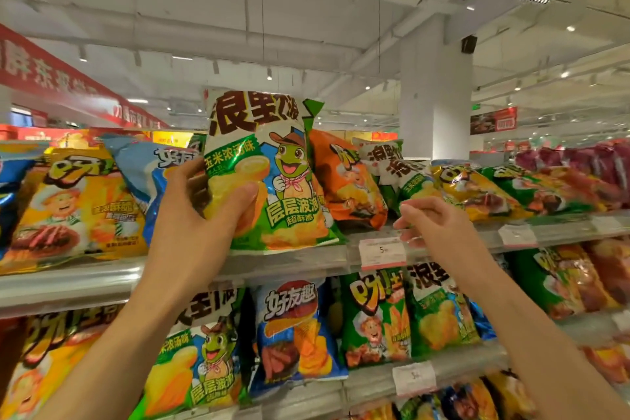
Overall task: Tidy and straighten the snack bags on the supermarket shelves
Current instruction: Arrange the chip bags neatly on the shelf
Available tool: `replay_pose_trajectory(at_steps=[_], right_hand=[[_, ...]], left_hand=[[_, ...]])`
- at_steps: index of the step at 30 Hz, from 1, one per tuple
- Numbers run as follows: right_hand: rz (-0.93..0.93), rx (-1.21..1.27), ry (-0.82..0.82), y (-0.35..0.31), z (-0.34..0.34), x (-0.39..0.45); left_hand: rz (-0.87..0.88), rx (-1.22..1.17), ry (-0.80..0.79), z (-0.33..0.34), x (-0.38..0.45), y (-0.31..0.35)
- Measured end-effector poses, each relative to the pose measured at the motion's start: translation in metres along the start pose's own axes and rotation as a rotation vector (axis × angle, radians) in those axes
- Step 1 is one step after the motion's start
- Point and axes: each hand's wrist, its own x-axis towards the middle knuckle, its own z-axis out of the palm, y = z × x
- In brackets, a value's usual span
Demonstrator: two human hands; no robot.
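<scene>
A frog-mascot snack bag (pixel 272 174) stands upright at the front edge of the top shelf (pixel 102 278), gripped on its left side by the left hand (pixel 201 211); the right hand (pixel 433 218) hovers to its right, before a leaning bag (pixel 405 177); more bags fill the lower shelf (pixel 375 382) beneath

Left hand (pixel 201 201) grips a green bag (pixel 272 177) by its left edge, thumb across the front, holding it upright with its base at the top shelf (pixel 289 261) lip. Right hand (pixel 429 220) hangs loosely curled and empty before a tilted green bag (pixel 407 177), just above a price tag (pixel 382 253). An orange bag (pixel 344 177) stands between; a yellow bag (pixel 71 204) leans far left.
</scene>
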Motion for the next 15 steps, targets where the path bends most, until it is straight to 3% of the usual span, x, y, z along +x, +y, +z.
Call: replay_pose_trajectory(at_steps=[5, 8, 12, 15], right_hand=[[-0.09, -0.182, -0.011, 0.017, -0.006, 0.058], [-0.113, -0.331, -0.105, 0.025, -0.001, 0.091], [0.026, -0.31, -0.303, 0.039, 0.017, 0.13], [0.139, -0.192, -0.361, 0.047, 0.029, 0.153]], left_hand=[[0.019, 0.055, 0.041, 0.032, 0.009, 0.003], [0.018, 0.097, 0.087, 0.054, 0.01, 0.005], [-0.004, 0.187, 0.123, 0.077, 0.008, 0.007], [-0.015, 0.216, 0.164, 0.085, 0.005, 0.01]])
